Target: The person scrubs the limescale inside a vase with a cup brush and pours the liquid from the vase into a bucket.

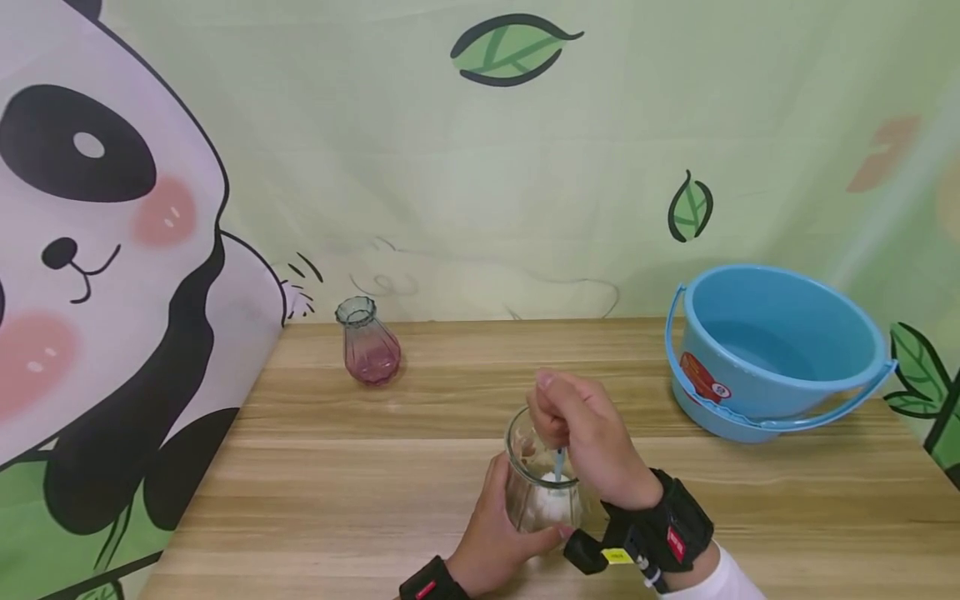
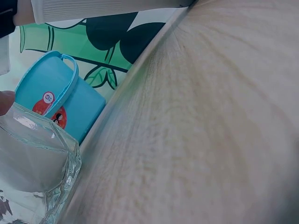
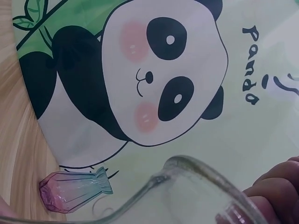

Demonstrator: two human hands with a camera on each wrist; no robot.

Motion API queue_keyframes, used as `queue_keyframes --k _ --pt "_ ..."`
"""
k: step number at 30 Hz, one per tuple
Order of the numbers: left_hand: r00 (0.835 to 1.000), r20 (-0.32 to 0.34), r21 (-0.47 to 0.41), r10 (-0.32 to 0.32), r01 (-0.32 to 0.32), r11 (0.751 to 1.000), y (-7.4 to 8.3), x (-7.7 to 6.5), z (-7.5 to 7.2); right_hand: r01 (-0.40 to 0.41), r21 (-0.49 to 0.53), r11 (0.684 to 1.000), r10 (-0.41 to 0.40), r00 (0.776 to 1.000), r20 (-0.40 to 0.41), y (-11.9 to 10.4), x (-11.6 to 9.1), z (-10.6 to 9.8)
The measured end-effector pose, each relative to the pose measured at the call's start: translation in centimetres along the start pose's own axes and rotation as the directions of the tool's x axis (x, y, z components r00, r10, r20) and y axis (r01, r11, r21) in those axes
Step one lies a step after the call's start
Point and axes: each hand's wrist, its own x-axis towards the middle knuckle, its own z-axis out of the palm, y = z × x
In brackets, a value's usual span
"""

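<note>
A clear glass jar stands near the front of the table in the head view. My left hand grips its side, thumb across the front. My right hand, over the rim, holds a thin blue-grey handle reaching down into the jar. White material shows inside around the handle's lower end, which is hidden. In the left wrist view the jar's thick wall is close, with a fingertip at it. In the right wrist view, curled fingers appear beside the jar's curved rim.
A pink-and-grey fluted glass vase stands at the table's back left. At the back right is a blue bucket with its handle hanging in front. A panda-print cloth hangs behind the wooden table.
</note>
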Motion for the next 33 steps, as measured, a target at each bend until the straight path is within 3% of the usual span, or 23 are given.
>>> queue_keyframes --k 9,19,22,27,33 --pt "1.000 -0.002 -0.005 -0.029 0.029 1.000 0.00 0.03 0.03 0.030 0.106 0.994 -0.029 0.999 -0.016 0.11 0.15 0.05" --pt "0.998 -0.005 -0.003 -0.055 0.055 0.998 0.10 0.03 0.08 0.089 0.136 0.987 -0.084 0.996 -0.044 0.23 0.19 0.15" --pt "0.999 -0.010 -0.002 -0.038 0.038 0.999 0.57 0.00 0.01 0.110 0.125 0.986 -0.104 0.993 -0.051 0.25 0.22 0.21" --pt "0.998 -0.001 -0.009 -0.061 0.061 0.998 0.42 -0.02 -0.01 0.122 0.089 0.988 -0.116 0.991 -0.071 0.31 0.21 0.30" --pt "0.996 0.003 -0.010 -0.084 0.084 0.996 -0.10 0.00 0.08 0.120 -0.064 0.991 -0.125 0.987 -0.098 0.19 0.05 0.48"
